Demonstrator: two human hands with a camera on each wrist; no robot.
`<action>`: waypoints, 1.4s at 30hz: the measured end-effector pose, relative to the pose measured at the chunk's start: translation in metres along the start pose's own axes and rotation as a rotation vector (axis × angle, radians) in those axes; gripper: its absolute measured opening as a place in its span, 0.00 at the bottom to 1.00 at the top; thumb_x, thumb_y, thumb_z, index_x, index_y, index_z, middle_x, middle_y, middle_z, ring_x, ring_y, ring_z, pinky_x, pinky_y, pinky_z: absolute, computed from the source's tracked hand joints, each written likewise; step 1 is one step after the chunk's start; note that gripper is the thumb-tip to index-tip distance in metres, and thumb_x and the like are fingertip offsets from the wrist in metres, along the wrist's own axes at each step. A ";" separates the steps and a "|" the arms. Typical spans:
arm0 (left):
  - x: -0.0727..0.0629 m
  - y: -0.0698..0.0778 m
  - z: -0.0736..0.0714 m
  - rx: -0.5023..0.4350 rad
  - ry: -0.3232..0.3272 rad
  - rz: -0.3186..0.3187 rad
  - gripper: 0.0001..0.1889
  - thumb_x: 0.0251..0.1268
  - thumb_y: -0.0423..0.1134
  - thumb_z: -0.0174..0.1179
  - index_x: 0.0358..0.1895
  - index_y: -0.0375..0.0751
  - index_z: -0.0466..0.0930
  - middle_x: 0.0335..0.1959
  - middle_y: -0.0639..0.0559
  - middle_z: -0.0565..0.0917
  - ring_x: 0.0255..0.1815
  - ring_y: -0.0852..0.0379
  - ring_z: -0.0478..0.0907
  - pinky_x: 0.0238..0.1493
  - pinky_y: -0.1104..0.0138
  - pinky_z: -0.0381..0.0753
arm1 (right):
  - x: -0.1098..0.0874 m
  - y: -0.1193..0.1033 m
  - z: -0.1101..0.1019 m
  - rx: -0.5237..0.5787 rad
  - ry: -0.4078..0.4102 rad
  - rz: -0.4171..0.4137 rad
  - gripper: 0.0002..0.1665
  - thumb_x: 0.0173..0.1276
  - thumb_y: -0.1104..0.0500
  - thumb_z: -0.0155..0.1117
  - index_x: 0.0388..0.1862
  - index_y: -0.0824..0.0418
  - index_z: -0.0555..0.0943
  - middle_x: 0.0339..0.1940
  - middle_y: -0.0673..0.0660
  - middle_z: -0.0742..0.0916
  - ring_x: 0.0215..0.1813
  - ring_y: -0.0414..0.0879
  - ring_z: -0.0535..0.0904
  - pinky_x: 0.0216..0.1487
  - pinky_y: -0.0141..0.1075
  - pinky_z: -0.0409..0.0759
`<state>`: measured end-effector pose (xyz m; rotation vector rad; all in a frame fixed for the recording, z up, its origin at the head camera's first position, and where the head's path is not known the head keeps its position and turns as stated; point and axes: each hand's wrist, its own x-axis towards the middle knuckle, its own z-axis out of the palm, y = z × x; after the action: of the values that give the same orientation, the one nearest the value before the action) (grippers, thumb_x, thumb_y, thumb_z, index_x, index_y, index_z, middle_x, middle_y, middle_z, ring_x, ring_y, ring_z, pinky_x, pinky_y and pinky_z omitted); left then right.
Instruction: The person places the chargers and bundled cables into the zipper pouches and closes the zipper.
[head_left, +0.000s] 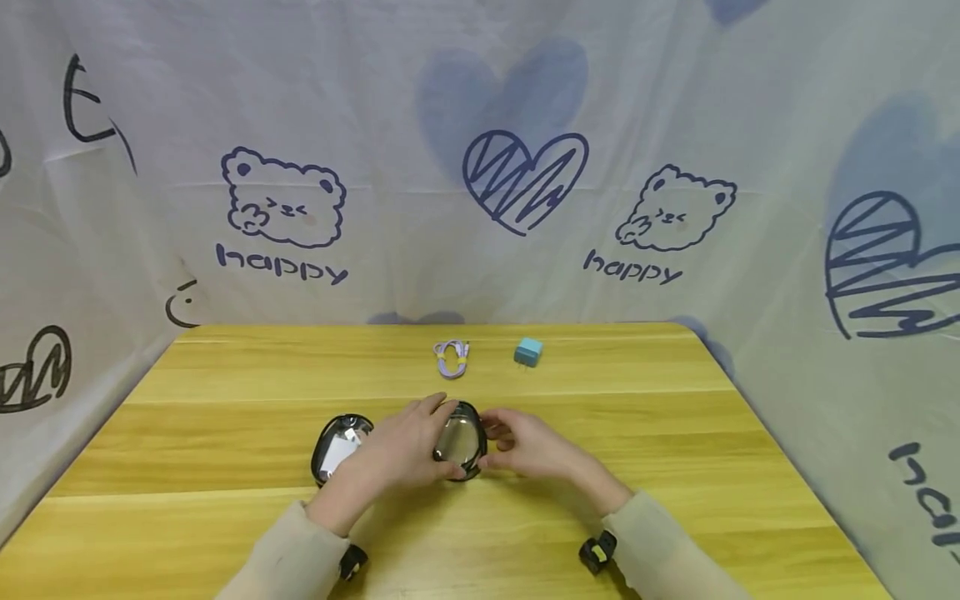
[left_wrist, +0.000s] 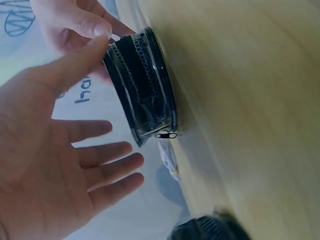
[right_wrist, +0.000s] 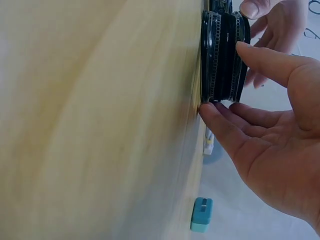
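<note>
A small round clear zip pouch [head_left: 460, 442] with black edging lies on the table between both hands. In the left wrist view its black zip and metal puller show along the side. My left hand [head_left: 408, 442] touches the pouch's rim with the thumb, while its other fingers stretch out straight and apart. From the other side, my right hand [head_left: 528, 446] holds the edge between thumb and bent fingers, as the right wrist view shows. A second black-edged pouch [head_left: 324, 446], with something white inside, sits left of my left hand and is partly covered by it.
Toward the back of the wooden table [head_left: 645, 467] lie a coiled lilac cable [head_left: 441, 367] with yellow ties and a blue plug adapter [head_left: 528, 352]. A white cloth [head_left: 405, 233] with drawn bears and hearts hangs behind and at the sides.
</note>
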<state>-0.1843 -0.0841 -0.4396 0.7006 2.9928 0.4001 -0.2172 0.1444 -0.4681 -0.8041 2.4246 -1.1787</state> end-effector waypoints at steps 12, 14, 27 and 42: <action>0.009 -0.009 0.005 -0.112 -0.029 0.018 0.55 0.53 0.62 0.77 0.79 0.37 0.64 0.78 0.37 0.66 0.77 0.34 0.64 0.73 0.41 0.70 | 0.014 0.000 -0.017 0.002 -0.057 -0.042 0.35 0.74 0.65 0.66 0.75 0.75 0.67 0.68 0.69 0.79 0.67 0.64 0.78 0.68 0.51 0.79; 0.010 -0.009 0.005 -0.118 -0.031 0.018 0.54 0.53 0.62 0.77 0.79 0.37 0.64 0.78 0.37 0.67 0.77 0.35 0.64 0.73 0.42 0.70 | 0.022 0.003 -0.023 -0.007 -0.034 -0.052 0.35 0.75 0.65 0.66 0.76 0.75 0.66 0.69 0.70 0.79 0.68 0.65 0.77 0.68 0.50 0.79; 0.011 -0.009 0.006 -0.133 -0.032 0.042 0.53 0.54 0.61 0.77 0.77 0.34 0.66 0.77 0.37 0.68 0.77 0.37 0.65 0.74 0.44 0.69 | 0.090 0.015 -0.038 -0.018 0.061 -0.056 0.39 0.75 0.62 0.68 0.80 0.68 0.64 0.79 0.64 0.70 0.78 0.63 0.66 0.75 0.54 0.71; 0.011 -0.011 0.007 -0.138 -0.023 0.060 0.52 0.54 0.60 0.78 0.76 0.33 0.67 0.76 0.36 0.69 0.76 0.37 0.65 0.74 0.45 0.70 | 0.144 0.033 -0.034 -0.174 0.094 0.002 0.50 0.68 0.54 0.77 0.82 0.65 0.62 0.80 0.63 0.68 0.81 0.59 0.62 0.81 0.52 0.61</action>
<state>-0.1976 -0.0868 -0.4493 0.7774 2.8935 0.5914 -0.3588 0.0931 -0.4799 -0.8120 2.6325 -1.0369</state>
